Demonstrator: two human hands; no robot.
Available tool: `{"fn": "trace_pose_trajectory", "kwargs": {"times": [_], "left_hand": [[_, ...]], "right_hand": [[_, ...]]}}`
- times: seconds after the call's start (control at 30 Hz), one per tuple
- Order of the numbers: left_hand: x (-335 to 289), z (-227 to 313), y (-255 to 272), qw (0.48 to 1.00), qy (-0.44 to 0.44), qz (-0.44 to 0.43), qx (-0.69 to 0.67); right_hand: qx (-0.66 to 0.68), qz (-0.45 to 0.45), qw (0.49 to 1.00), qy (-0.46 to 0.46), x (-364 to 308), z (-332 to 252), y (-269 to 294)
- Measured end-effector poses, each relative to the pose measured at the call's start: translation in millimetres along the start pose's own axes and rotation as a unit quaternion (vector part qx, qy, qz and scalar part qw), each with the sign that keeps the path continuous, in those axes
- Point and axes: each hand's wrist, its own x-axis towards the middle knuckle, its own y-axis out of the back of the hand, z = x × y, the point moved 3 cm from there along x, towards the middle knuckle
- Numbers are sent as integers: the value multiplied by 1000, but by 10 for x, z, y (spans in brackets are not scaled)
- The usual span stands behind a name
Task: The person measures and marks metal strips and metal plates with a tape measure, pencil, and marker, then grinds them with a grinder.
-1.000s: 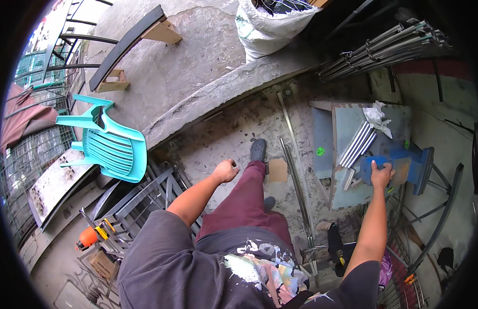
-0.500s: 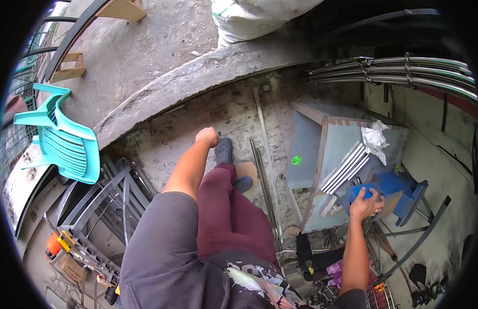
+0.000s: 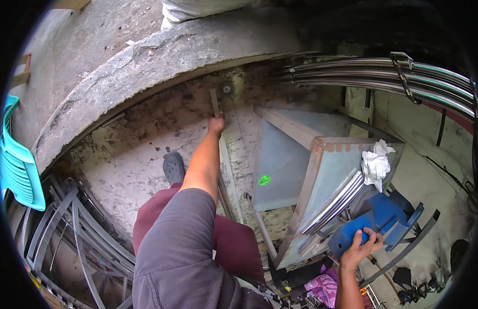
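My left hand (image 3: 217,125) reaches forward and down, its fingers closed over the upper part of a long narrow metal strip (image 3: 229,170) on the floor. Whether it grips the strip or something small is hidden. On the right, my right hand (image 3: 358,248) has its fingers curled over a flat blue plastic piece (image 3: 347,234), part of what looks like a seat with dark metal legs. Beside it stands a grey-framed box (image 3: 321,206) with bluish panels. Several shiny metal bars (image 3: 334,203) lean on it, and a crumpled white wad (image 3: 375,164) lies at its corner.
A raised concrete ledge (image 3: 161,62) curves across the far side. Bundled shiny pipes (image 3: 347,74) extend at the far right. At left are a turquoise plastic chair (image 3: 22,170) and stacked grey metal frames (image 3: 79,226). A round disc (image 3: 226,89) sits beyond my left hand.
My view has shifted right and forward. My left hand has moved right, from beside my shoe to over the metal strip. My right hand stays on the blue plastic piece.
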Motion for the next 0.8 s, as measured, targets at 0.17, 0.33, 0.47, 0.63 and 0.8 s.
{"fn": "trace_pose_trajectory", "kwargs": {"times": [0.17, 0.33, 0.47, 0.63, 0.8], "left_hand": [[-645, 342, 156, 982, -134, -102, 91], [-1635, 1152, 855, 990, -114, -71, 45], [-2184, 1871, 1745, 983, -185, 6, 10], [-2681, 2697, 2943, 954, -272, 84, -90], [-3395, 3574, 4098, 909, -355, 129, -177]], "right_hand": [[-24, 5, 1000, 12, 6, 9, 32], [-123, -11, 990, -69, -10, -53, -5], [-146, -19, 983, -113, 10, -212, -40], [-118, -44, 983, -131, 46, -402, -29], [-94, -53, 981, -161, 116, -431, 38]]}}
